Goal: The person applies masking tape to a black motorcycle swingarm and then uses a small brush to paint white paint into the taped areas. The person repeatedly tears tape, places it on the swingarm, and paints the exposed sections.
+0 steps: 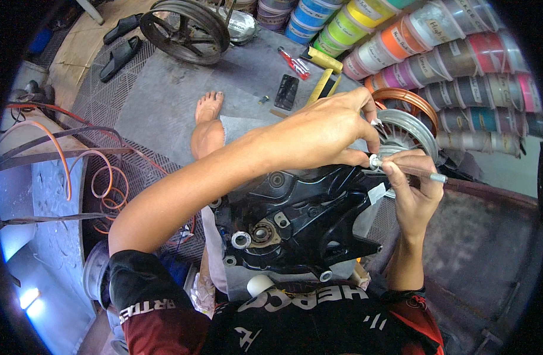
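Note:
Across my lap lies a black metal engine casing (pixel 295 222) with machined holes and bare metal rings. My right hand (pixel 416 183) grips a slim pale rod with a silver end (pixel 438 177), held over the casing's far right corner. Fingers of my left hand (pixel 333 127) are pinched at the rod's other end, where a small wrap of white tape (pixel 374 161) sits. Another white scrap (pixel 376 122) shows at a left fingertip. A white tape flap (pixel 376 193) sticks up from the casing's right side. My left fingertips are partly hidden.
A tape roll (pixel 260 285) sits against my shirt. Orange hoses (pixel 109 183) coil at left. Ahead on the floor are a dark wheel (pixel 184 29), black sandals (pixel 121 58), a phone (pixel 287 92) and a red-handled tool (pixel 294 64). Silver-rimmed wheels (pixel 410 133) and stacked paint tubs (pixel 395 44) stand right.

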A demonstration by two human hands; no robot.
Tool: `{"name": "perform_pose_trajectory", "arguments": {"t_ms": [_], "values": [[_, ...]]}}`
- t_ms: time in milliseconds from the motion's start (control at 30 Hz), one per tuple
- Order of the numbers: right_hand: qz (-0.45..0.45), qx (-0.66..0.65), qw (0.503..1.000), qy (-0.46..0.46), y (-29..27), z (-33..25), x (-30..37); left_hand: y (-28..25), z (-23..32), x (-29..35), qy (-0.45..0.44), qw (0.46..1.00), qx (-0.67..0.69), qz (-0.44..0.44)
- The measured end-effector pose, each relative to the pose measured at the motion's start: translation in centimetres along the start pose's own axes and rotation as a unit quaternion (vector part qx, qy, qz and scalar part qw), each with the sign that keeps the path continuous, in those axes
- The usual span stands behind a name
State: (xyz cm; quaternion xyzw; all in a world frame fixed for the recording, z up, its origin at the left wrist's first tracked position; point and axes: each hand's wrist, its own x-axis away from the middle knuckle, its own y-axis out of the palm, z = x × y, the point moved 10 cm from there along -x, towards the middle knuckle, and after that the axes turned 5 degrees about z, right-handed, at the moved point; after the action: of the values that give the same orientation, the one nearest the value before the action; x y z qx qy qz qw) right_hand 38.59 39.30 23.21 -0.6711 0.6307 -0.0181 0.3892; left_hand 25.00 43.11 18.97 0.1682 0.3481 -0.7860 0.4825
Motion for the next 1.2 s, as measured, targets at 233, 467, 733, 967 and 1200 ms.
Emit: {"name": "perform_pose_trajectory", "arguments": {"t_ms": [233,467,733,967,1200], "values": [[-0.078,0.116,0.985,-0.102,1.4,-3.0,-1.3,0.0,0.2,-0.3,0.001,1.0,0.008,-0.009],[-0.019,0.007,0.999,0.042,-0.3,0.9,-0.5,0.2,-0.1,-0.5,-0.004,1.0,0.015,-0.013],[-0.016,0.065,0.995,-0.067,0.1,-2.2,0.4,0.6,0.2,-0.6,0.008,1.0,0.023,-0.012],[-0.011,0.046,0.999,-0.017,-1.2,-1.6,-1.1,0.3,0.3,-0.7,-0.015,0.999,0.0,-0.036],[0.138,-0.097,0.985,-0.02,-9.5,-1.1,0.0,-2.2,0.6,-0.5,-0.106,0.994,-0.018,-0.008]]}}
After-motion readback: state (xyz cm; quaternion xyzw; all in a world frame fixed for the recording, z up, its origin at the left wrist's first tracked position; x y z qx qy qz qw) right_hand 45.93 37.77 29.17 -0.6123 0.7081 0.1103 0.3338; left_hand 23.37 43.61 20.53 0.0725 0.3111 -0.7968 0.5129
